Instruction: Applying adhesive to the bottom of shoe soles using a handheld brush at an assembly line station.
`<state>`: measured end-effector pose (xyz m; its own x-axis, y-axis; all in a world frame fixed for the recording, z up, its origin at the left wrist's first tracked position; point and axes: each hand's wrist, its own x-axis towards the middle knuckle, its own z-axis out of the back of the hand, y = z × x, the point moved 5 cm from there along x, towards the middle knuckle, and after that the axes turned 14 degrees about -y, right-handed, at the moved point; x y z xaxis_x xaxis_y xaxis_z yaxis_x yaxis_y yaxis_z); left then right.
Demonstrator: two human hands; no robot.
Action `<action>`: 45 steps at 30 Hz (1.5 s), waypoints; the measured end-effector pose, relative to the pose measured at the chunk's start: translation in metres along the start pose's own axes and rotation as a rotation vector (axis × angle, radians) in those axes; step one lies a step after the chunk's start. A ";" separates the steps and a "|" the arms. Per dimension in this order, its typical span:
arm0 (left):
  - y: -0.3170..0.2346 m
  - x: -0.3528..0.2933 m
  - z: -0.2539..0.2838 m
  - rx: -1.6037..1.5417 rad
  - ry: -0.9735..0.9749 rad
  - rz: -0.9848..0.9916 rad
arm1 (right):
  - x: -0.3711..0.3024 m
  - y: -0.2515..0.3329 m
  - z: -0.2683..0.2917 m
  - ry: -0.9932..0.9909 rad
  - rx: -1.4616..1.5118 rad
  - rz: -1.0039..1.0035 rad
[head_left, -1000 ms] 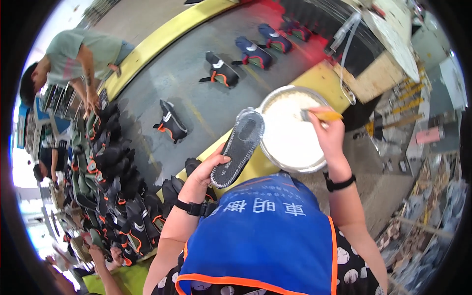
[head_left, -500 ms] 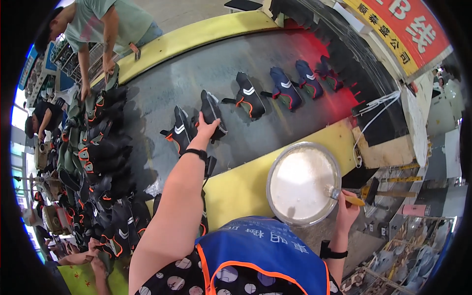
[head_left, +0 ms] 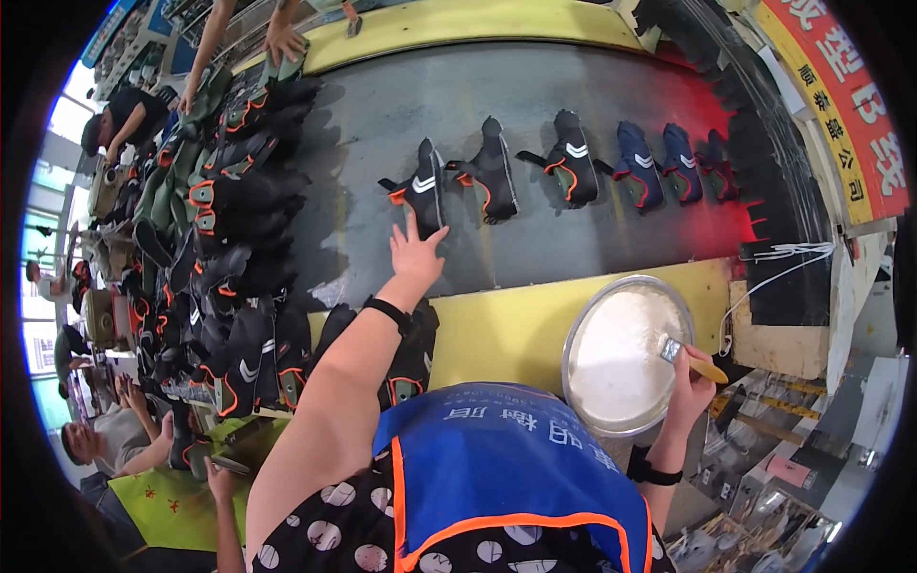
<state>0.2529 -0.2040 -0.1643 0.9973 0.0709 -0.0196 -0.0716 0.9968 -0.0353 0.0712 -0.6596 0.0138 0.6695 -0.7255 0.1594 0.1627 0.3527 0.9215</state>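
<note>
My left hand (head_left: 417, 256) reaches over the grey belt with its fingers spread, the tips at the lower end of a black shoe upper (head_left: 426, 187) with orange trim and a white chevron. Whether they touch it is hard to tell. My right hand (head_left: 685, 394) is closed on a paintbrush (head_left: 708, 369) with a yellow handle. The brush's head is over the white liquid (head_left: 616, 355) in a round metal bowl (head_left: 570, 384). Farther right along the belt lie another black upper (head_left: 492, 176), a third black upper (head_left: 573, 164) and several navy uppers (head_left: 639, 170).
Heaped black and green uppers (head_left: 244, 210) crowd the belt's left end. More black uppers (head_left: 413, 355) lie by my left forearm. Yellow boards (head_left: 497, 334) edge the grey belt (head_left: 401, 91). A dark fringed curtain (head_left: 755, 134) hangs at the red-lit right end. Co-workers' hands (head_left: 285, 38) work at left.
My left hand has let go of the second black upper and moved to the leftmost one. The released upper lies flatter, its flap out to the left. My view has shifted left.
</note>
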 end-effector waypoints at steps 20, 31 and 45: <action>0.022 0.077 -0.033 -0.383 0.186 0.295 | -0.064 0.028 0.066 -0.104 -0.220 0.026; 0.277 0.115 0.139 0.686 0.094 0.120 | -0.055 0.045 0.026 -0.068 -0.177 0.115; 0.229 0.077 0.195 0.432 -0.154 0.130 | -0.086 0.074 0.043 -0.162 -0.013 0.140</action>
<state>0.3169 0.0368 0.0205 0.9737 0.1684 0.1535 -0.2153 0.9009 0.3770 -0.0054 -0.5962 0.0839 0.5613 -0.7540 0.3412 0.0863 0.4633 0.8820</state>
